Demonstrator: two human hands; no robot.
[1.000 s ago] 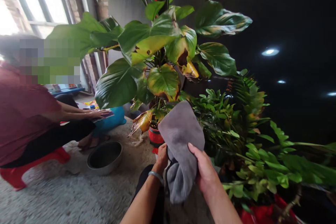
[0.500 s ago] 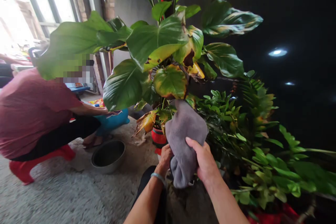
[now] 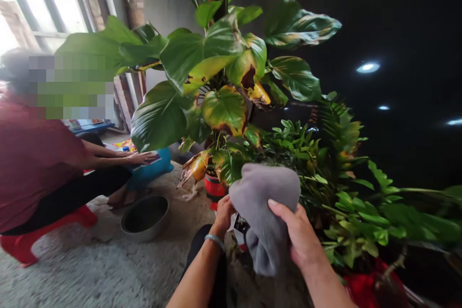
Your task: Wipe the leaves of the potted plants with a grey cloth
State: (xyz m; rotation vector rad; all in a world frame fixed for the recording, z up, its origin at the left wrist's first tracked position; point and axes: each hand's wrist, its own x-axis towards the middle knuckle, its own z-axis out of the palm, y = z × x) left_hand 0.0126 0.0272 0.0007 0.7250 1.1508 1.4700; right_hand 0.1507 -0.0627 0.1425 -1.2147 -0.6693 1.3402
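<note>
A soft grey cloth [image 3: 265, 207] hangs bunched in front of me. My right hand [image 3: 299, 231] grips its right side, with the thumb lying on top of the fabric and the fingers behind it. At the cloth's upper left edge, my left hand [image 3: 223, 214] has its fingers curled, the tips partly hidden by the fabric. A pale bangle [image 3: 215, 239] circles the left wrist. Behind the cloth stands a large leafy plant [image 3: 202, 53], some leaves yellow and brown, in a red pot [image 3: 215, 186]. Below the left fingers shows a partly covered black-and-white item [image 3: 240, 225].
At left, a person in a dark red shirt [image 3: 39, 163] sits on a red stool [image 3: 54, 231], hands over a blue object [image 3: 153, 173]. A grey basin [image 3: 145, 219] stands on the concrete floor. More green plants [image 3: 346, 207] crowd the right, before a dark glossy wall [image 3: 404, 48].
My right hand has moved right and slightly down with the cloth, whose top has folded over. More of the item behind it shows. The view has turned slightly right.
</note>
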